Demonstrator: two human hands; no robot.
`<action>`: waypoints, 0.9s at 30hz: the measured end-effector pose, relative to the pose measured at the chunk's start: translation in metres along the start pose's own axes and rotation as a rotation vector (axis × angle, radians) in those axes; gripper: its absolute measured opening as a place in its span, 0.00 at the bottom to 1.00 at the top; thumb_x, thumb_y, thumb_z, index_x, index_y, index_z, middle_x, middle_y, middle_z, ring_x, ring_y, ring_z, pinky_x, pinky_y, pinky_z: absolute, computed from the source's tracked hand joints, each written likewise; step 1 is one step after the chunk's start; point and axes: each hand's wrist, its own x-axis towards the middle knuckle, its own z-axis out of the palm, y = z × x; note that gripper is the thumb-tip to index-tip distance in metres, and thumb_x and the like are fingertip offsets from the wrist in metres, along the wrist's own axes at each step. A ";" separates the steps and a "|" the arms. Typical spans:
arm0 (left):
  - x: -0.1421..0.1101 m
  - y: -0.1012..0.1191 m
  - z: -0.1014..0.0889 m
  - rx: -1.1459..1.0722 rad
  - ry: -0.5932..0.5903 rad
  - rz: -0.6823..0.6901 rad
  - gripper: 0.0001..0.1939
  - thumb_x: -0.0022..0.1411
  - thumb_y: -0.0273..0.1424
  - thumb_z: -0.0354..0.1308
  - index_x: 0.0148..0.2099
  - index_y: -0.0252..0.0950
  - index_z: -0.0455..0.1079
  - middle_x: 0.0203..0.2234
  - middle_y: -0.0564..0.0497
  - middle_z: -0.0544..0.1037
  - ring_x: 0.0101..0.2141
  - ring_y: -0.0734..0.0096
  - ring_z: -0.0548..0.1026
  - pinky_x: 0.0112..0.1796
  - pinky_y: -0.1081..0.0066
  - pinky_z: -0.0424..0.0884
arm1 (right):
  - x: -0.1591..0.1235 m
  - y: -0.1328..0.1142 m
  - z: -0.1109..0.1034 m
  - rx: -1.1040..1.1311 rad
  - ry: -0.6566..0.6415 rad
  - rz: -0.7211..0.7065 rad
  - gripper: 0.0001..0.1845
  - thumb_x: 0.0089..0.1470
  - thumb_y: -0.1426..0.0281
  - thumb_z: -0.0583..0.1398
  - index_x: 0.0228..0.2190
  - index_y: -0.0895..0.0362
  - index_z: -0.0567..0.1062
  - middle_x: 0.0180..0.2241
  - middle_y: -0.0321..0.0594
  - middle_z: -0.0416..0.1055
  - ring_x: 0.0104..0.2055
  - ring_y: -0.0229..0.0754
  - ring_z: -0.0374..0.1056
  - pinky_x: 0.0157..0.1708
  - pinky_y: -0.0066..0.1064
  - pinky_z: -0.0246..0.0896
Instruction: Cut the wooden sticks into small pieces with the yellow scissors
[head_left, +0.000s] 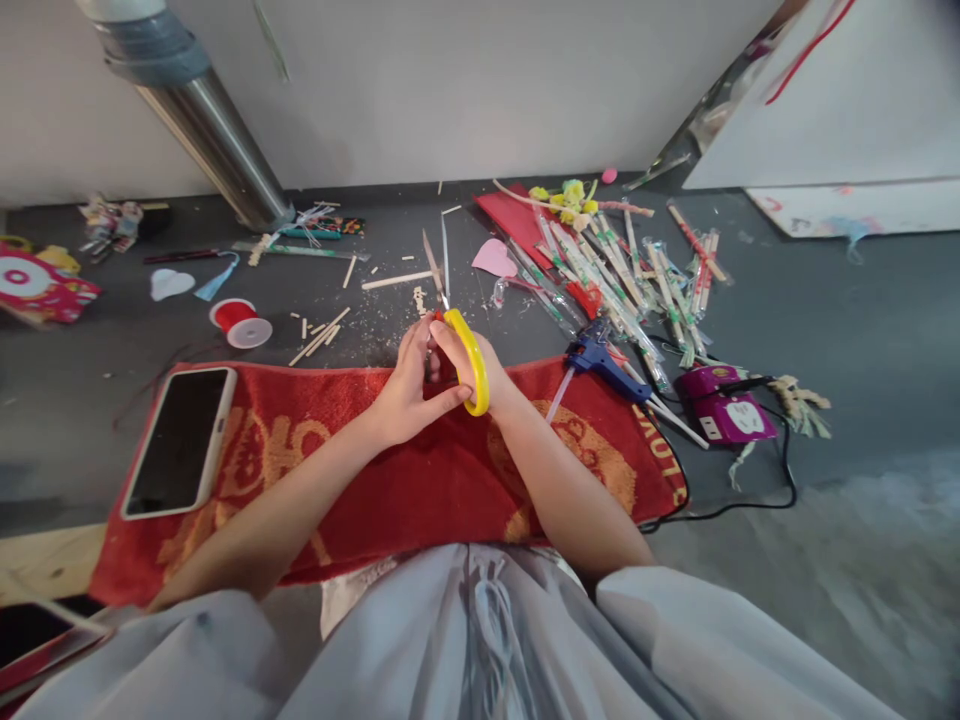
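Note:
Yellow-handled scissors (478, 365) are in my right hand (484, 360), their blades parted and pointing away from me over the table. My left hand (414, 385) is curled close beside it, its thumb reaching to the yellow handle. A tiny red bit shows at the fingertips; what the left fingers hold, if anything, is hidden. Both hands are above the near edge of the table by a red towel (420, 490). Just beyond them lie a thin wooden stick (397, 281), short cut pieces (324, 335) and pale crumbs.
A phone (180, 440) lies left on the towel, with a red ribbon spool (241, 323) behind it. To the right are a blue glue gun (607, 368), a purple power block (724, 405) with black cable, and several wrapped stick bundles (600, 270). A metal post (217, 130) stands back left.

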 end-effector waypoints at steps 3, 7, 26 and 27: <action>-0.001 -0.007 0.001 -0.088 -0.068 -0.052 0.48 0.57 0.58 0.56 0.70 0.45 0.40 0.64 0.35 0.57 0.50 0.55 0.72 0.50 0.53 0.73 | 0.000 0.000 0.004 0.020 -0.051 0.013 0.25 0.56 0.45 0.52 0.23 0.53 0.65 0.20 0.35 0.67 0.25 0.39 0.66 0.29 0.32 0.63; -0.001 -0.010 -0.002 -0.077 -0.094 -0.019 0.50 0.54 0.58 0.59 0.70 0.44 0.42 0.65 0.34 0.56 0.48 0.54 0.73 0.48 0.53 0.75 | -0.003 -0.004 0.006 0.104 -0.089 0.028 0.25 0.55 0.46 0.55 0.21 0.53 0.64 0.18 0.34 0.64 0.23 0.37 0.64 0.26 0.31 0.61; 0.000 -0.007 -0.004 -0.034 -0.108 0.019 0.49 0.55 0.57 0.59 0.69 0.43 0.43 0.64 0.32 0.56 0.51 0.53 0.71 0.45 0.56 0.75 | -0.004 -0.006 0.005 0.024 -0.073 0.003 0.29 0.55 0.42 0.52 0.19 0.53 0.63 0.18 0.33 0.62 0.22 0.36 0.60 0.25 0.30 0.58; 0.001 -0.006 -0.005 -0.002 -0.091 0.036 0.50 0.54 0.57 0.59 0.70 0.42 0.42 0.64 0.32 0.56 0.54 0.50 0.69 0.47 0.54 0.74 | -0.003 -0.004 0.004 0.021 -0.081 -0.006 0.29 0.55 0.42 0.51 0.20 0.53 0.63 0.18 0.33 0.62 0.22 0.36 0.61 0.25 0.30 0.58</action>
